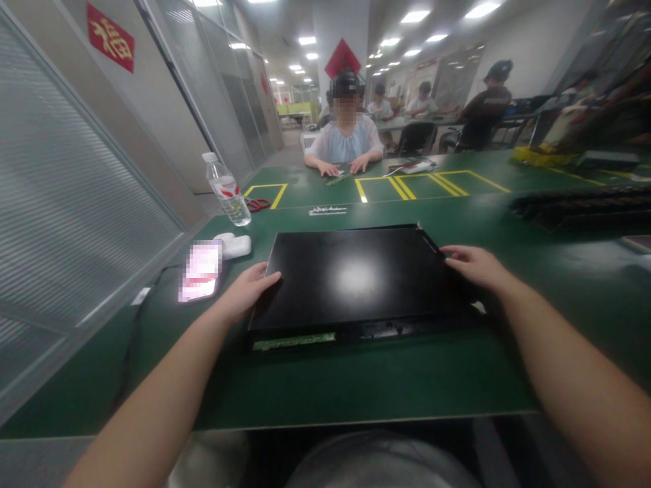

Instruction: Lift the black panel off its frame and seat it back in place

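Observation:
A flat black panel (356,274) lies on the green table (356,379) in front of me. A green circuit strip (293,341) shows along its near edge. My left hand (247,291) grips the panel's left edge, thumb on top and fingers curled underneath. My right hand (475,266) holds the right edge near the far corner, fingers curled over it.
A phone (201,272) and a white object (234,245) lie left of the panel, with a water bottle (228,190) and red scissors (258,203) beyond. A person sits across the table. Black trays (580,203) stand at the right. Other people work behind.

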Available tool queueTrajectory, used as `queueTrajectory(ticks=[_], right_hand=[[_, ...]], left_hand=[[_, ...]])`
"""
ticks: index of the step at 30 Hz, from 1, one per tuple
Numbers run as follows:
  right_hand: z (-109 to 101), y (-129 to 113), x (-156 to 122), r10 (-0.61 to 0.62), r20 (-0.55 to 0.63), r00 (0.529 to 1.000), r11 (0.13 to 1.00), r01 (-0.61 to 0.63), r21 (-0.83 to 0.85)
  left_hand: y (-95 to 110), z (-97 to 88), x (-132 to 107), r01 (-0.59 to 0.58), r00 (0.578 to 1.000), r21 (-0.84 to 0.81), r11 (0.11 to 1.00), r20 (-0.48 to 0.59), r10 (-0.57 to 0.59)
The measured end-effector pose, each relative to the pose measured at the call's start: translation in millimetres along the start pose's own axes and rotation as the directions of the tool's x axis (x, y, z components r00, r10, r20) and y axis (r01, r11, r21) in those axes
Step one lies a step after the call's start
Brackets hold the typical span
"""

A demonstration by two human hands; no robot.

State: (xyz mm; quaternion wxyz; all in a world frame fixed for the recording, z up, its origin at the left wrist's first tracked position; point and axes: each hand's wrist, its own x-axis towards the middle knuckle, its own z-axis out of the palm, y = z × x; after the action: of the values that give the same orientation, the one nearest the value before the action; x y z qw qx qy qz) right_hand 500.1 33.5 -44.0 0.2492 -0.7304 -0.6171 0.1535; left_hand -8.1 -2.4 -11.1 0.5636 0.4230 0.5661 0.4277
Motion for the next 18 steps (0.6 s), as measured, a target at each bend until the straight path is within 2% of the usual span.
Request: queueTrajectory(ticks=[7,13,18], right_hand=[[2.4,0.6,1.2,-0.067,0.016,0.998,0.995,0.068,-0.068],[4.6,2.1,2.1,-0.087,0.015,0.996,0.989,0.088,-0.116],[5.9,2.5,2.3,-0.133,0.036,0.99,0.978,0.137,-0.16]], left_hand=[[7.6,3.0,-1.9,0.054,0.998,-0.081,0.995,-0.03,-0.056],[8.2,3.5,-2.5,0.032,0.998,-0.102,0.994,-0.042,-0.036],[6.0,-1.0,-2.4,-0.008,1.0,-0.101,0.995,0.014,0.009]])
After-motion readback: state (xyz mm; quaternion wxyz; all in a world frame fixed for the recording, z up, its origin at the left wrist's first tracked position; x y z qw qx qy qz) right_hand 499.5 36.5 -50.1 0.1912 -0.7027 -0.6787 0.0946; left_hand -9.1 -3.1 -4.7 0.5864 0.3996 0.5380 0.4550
